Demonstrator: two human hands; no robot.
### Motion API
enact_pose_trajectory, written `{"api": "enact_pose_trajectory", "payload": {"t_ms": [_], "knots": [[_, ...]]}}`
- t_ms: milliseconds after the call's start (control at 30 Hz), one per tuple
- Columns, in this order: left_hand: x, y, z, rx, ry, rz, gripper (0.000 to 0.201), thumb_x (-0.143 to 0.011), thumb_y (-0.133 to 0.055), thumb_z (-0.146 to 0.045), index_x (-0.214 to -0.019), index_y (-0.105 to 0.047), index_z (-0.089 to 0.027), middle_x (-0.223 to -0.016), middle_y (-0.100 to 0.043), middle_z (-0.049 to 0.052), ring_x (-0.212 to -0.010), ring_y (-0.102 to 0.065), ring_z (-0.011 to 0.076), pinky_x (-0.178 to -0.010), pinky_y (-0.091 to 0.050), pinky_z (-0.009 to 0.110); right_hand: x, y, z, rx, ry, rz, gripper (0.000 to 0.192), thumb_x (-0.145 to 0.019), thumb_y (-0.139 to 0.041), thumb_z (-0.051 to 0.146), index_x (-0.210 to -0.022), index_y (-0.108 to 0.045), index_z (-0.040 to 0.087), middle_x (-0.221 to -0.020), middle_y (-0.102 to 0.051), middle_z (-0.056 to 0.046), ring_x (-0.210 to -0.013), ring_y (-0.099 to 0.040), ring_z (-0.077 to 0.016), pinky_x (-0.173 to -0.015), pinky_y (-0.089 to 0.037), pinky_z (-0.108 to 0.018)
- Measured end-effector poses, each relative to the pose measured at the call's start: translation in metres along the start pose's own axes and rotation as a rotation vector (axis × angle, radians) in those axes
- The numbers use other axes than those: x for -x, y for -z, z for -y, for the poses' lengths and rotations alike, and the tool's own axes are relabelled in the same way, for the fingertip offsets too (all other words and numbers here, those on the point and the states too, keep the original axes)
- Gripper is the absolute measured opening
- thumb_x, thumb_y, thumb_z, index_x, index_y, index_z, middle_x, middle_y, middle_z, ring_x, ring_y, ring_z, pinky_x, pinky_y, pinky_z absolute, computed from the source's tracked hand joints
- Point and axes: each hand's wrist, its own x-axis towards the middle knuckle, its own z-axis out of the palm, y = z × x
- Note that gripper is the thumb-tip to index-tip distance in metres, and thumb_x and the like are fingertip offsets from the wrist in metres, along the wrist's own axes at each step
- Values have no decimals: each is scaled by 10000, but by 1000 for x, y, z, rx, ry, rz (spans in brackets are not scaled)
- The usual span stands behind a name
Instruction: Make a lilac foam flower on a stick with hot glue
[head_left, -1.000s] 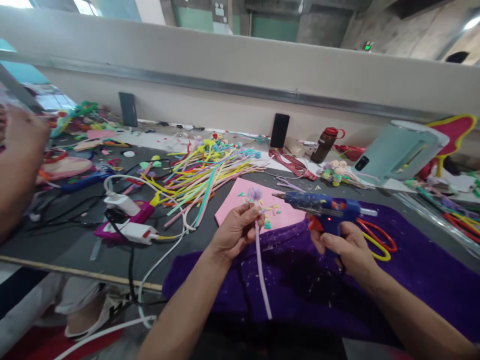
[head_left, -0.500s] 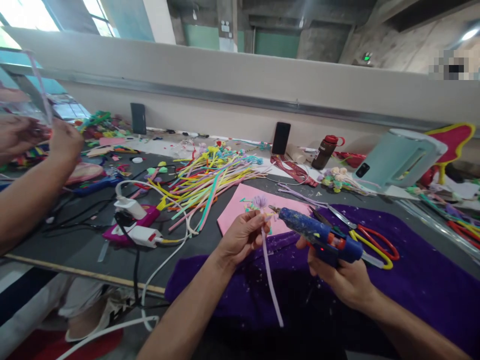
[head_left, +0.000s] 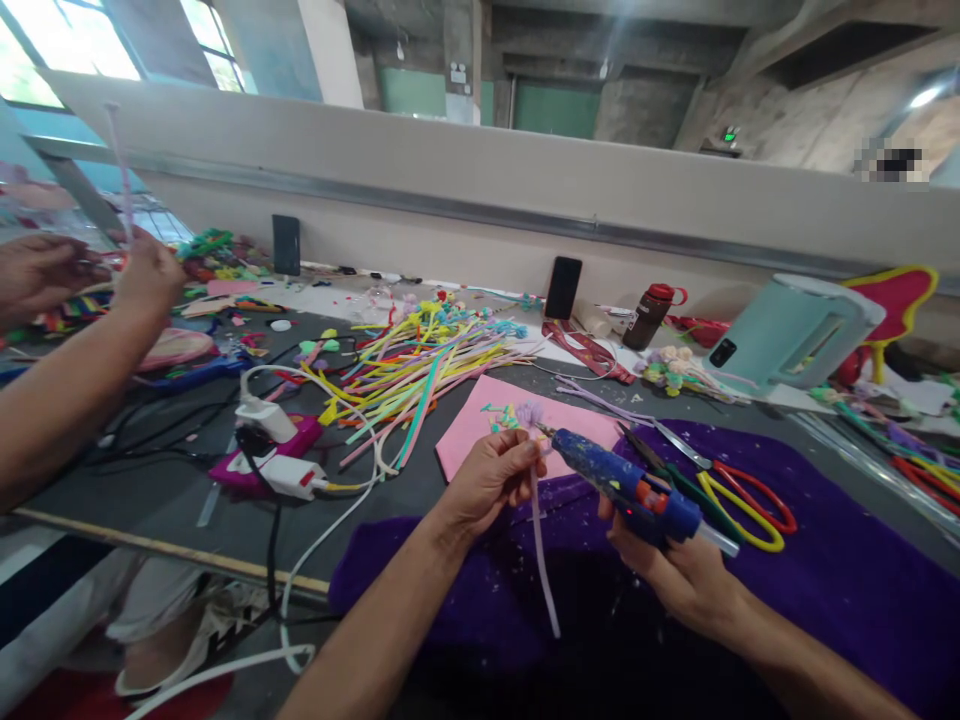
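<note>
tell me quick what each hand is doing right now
Left hand: closed on a lilac fuzzy pipe-cleaner stem with a tufted tip.
Right hand: closed on a blue glue-spattered hot glue gun, its nozzle at the tuft.

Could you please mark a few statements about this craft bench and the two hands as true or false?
1. The left hand holds a lilac fuzzy stem with a small pom-pom at its top. True.
2. The right hand holds the scissors. False: it grips a blue glue gun; the scissors lie on the purple cloth.
3. The glue gun's nozzle points toward the top of the stem. True.
4. The pink sheet lies on top of the purple cloth. False: it lies on the dark table, beyond the cloth's edge.
5. A brown bottle with a red cap stands near the back wall. True.
</note>
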Motion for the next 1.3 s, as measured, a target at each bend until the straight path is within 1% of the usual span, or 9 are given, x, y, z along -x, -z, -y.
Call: {"api": "enact_pose_trajectory", "payload": {"t_ms": [200, 333, 433, 567, 633, 833, 900, 1100, 1300], "knots": [[0, 1, 0, -29, -15, 2, 261, -674, -690, -348, -680, -553, -126, -583, -613, -5, -355, -473, 26, -316, -285, 128, -1, -1, 0, 26, -7, 25, 296, -848, -470, 255, -1141, -433, 270, -724, -542, -14, -525, -519, -145, -456, -429, -248], [0, 1, 1, -44, -25, 18, 262, -689, -677, -358, -669, -554, -127, -581, -609, -5, -354, -475, 25, -313, -288, 125, -1, -2, 0, 76, -20, 37, 325, -859, -448, 270, -1183, -412, 263, -653, -523, 5, -473, -486, -143, -447, -417, -254], [0, 1, 1, -48, -24, 15, 261, -687, -681, -352, -663, -554, -126, -571, -603, -6, -354, -471, 24, -314, -288, 123, 0, -2, 0, 108, -48, 24, 299, -858, -448, 291, -1153, -453, 242, -626, -528, 3, -473, -493, -151, -446, -415, -259], [0, 0, 0, -42, -20, 14, 264, -673, -693, -348, -661, -559, -121, -566, -601, 0, -352, -465, 25, -313, -289, 126, 1, -2, -1, 166, -52, -29, 234, -837, -482, 316, -1035, -549, 211, -608, -538, -11, -487, -506, -158, -453, -414, -262], [0, 0, 0, -50, -18, 15, 267, -673, -692, -352, -659, -563, -119, -557, -597, 0, -350, -463, 24, -313, -287, 127, 2, -3, -2, 183, -52, -45, 218, -832, -492, 321, -1000, -567, 203, -610, -547, -15, -492, -510, -158, -459, -418, -259], [0, 0, -1, -68, -18, -1, 276, -675, -685, -367, -666, -558, -122, -578, -607, -9, -356, -472, 21, -314, -277, 129, 4, -6, -8, 165, -44, -29, 329, -864, -454, 312, -1162, -472, 174, -613, -543, -2, -491, -507, -142, -448, -424, -236], [0, 0, -1, -66, -22, -2, 278, -675, -682, -371, -666, -554, -124, -591, -613, -11, -356, -470, 18, -313, -271, 129, 4, -6, -9, 163, -41, -28, 355, -866, -453, 312, -1189, -447, 163, -620, -541, -1, -502, -511, -141, -452, -427, -231], [0, 0, -1, -84, -42, -9, 268, -674, -680, -363, -673, -554, -126, -572, -596, -17, -354, -459, 20, -317, -268, 133, 2, -3, -6, 88, 20, -3, 311, -875, -436, 269, -1175, -434, 187, -634, -535, 15, -467, -487, -118, -460, -421, -219], [-1, 1, 0, -138, -39, -1, 277, -690, -666, -372, -669, -545, -124, -583, -601, -9, -362, -461, 22, -324, -275, 133, -1, -4, -7, 146, 29, -37, 288, -867, -449, 281, -1137, -467, 184, -668, -547, 0, -525, -500, -135, -507, -427, -239]]}}
